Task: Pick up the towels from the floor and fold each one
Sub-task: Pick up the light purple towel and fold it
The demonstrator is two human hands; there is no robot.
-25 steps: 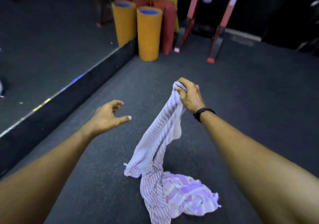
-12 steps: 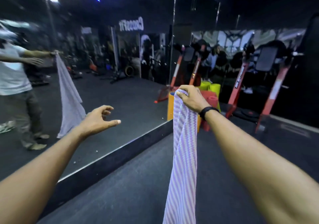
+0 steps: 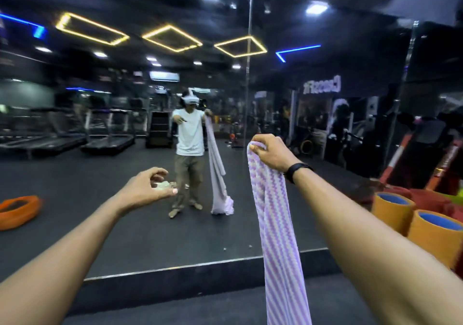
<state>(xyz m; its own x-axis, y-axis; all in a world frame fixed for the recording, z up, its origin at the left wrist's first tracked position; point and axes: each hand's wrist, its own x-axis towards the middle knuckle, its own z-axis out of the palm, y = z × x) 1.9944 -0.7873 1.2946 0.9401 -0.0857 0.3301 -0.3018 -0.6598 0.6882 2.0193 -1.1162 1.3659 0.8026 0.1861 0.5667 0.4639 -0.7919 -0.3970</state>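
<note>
Head cam: the right hand (image 3: pixel 271 153) has its grip pinched on the top end of a purple-and-white striped towel (image 3: pixel 276 229), which hangs straight down past the bottom of the frame, so can't tell if it reaches the floor. The left hand (image 3: pixel 147 189) is out in front with nothing in it, fingers (image 3: pixel 160 173) loosely curled and spread, well apart from the towel, with a big wall mirror (image 3: pixel 125 224) ahead and orange foam rollers (image 3: pixel 393 209) off to the right
</note>
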